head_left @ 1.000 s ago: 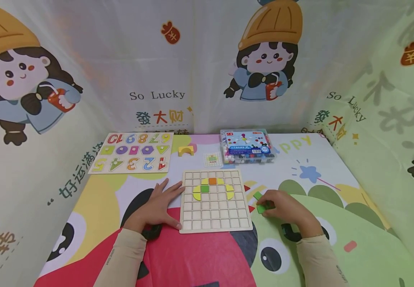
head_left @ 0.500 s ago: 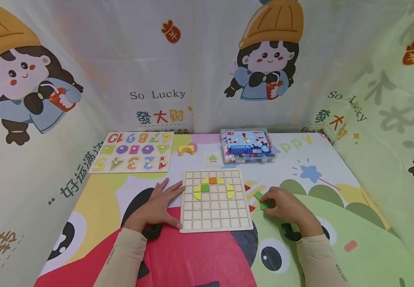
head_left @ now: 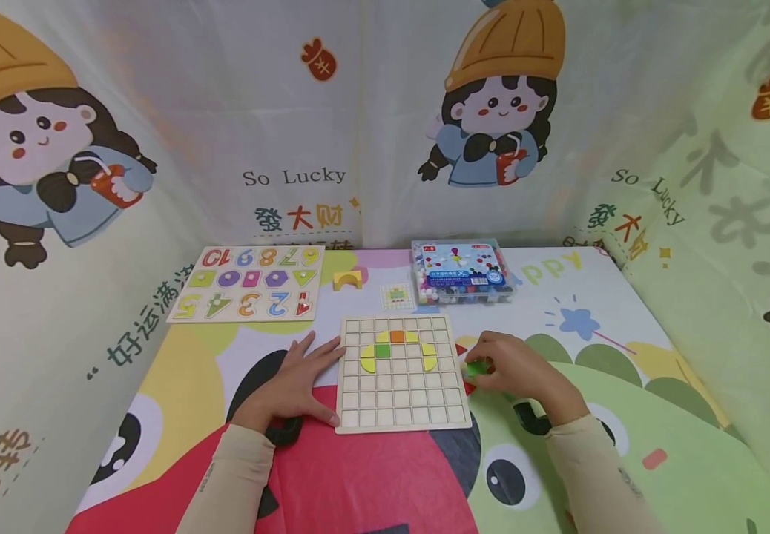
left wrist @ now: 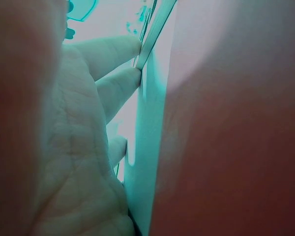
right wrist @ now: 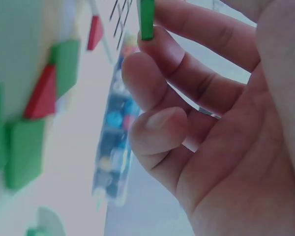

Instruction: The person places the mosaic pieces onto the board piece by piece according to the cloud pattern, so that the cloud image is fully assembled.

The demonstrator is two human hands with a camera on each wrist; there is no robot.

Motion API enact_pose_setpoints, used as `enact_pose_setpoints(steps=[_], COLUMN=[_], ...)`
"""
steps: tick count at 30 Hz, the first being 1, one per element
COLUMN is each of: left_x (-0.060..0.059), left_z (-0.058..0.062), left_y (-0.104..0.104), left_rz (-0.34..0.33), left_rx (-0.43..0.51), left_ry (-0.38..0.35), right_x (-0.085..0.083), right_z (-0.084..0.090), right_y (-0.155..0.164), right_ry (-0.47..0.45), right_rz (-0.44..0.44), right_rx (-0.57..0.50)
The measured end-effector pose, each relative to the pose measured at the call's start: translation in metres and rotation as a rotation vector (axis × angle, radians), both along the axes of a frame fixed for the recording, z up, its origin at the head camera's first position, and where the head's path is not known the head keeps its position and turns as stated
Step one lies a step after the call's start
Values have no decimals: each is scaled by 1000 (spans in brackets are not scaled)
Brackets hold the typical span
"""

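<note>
At the far left of the surface (head_left: 178, 371), which is covered with a bright cartoon print, lies a number puzzle board (head_left: 247, 284) with coloured digits and shapes set into it. Just to its right sits a small yellow arch block (head_left: 347, 279), and beside that a small pattern card (head_left: 396, 297).

Nearer the person, the left hand (head_left: 294, 386) lies flat on the surface with its fingers straight and spread, holding nothing; its fingertips touch the left edge of the wooden grid board (head_left: 401, 404). The left wrist view shows those fingers (left wrist: 113, 54) against the board's thin edge. The grid board is in the middle of the surface. In its upper rows sit yellow curved pieces (head_left: 428, 358), an orange square (head_left: 396, 336) and a green square (head_left: 382, 350); the other cells are bare wood.

Behind the board, toward the backdrop, stands a clear plastic box of beads (head_left: 460, 271) with a printed lid.

Just off the board's right edge, the right hand (head_left: 515, 367) has its grip closed on a green tile (head_left: 475, 366), pinched at the fingertips. The right wrist view shows the tile (right wrist: 147, 18) edge-on between the thumb and forefinger, the other fingers curled beneath. Loose red pieces (right wrist: 42, 93) and green pieces (right wrist: 22, 152) lie on the surface close to that hand, blurred in this view.
</note>
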State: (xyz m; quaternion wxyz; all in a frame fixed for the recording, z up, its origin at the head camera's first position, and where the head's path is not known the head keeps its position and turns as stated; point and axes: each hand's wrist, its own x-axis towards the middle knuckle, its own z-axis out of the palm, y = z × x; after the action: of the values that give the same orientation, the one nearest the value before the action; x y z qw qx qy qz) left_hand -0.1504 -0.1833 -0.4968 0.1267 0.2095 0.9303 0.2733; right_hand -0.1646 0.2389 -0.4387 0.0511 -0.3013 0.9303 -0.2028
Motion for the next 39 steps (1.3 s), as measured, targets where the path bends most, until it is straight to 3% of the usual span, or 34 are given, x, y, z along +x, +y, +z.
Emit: enact_pose_setpoints(steps=[12,19,26,39], left_x=[0,0,-1,-2], left_z=[1,0,-1,-3], left_y=[-2,-1,0,0], left_rz=[-6,-10,-10,-7], left_rx=[12,8,-4,-19], left_ry=[5,1,3,4], right_x=[-32,-47,-59,-60], right_z=[20,12,-3,-9], right_y=[-64,-94,-114,-126], right_ry=[-4,37,20,-55], right_rz=[88,172,206,158], right_rx=[105,146,161,184])
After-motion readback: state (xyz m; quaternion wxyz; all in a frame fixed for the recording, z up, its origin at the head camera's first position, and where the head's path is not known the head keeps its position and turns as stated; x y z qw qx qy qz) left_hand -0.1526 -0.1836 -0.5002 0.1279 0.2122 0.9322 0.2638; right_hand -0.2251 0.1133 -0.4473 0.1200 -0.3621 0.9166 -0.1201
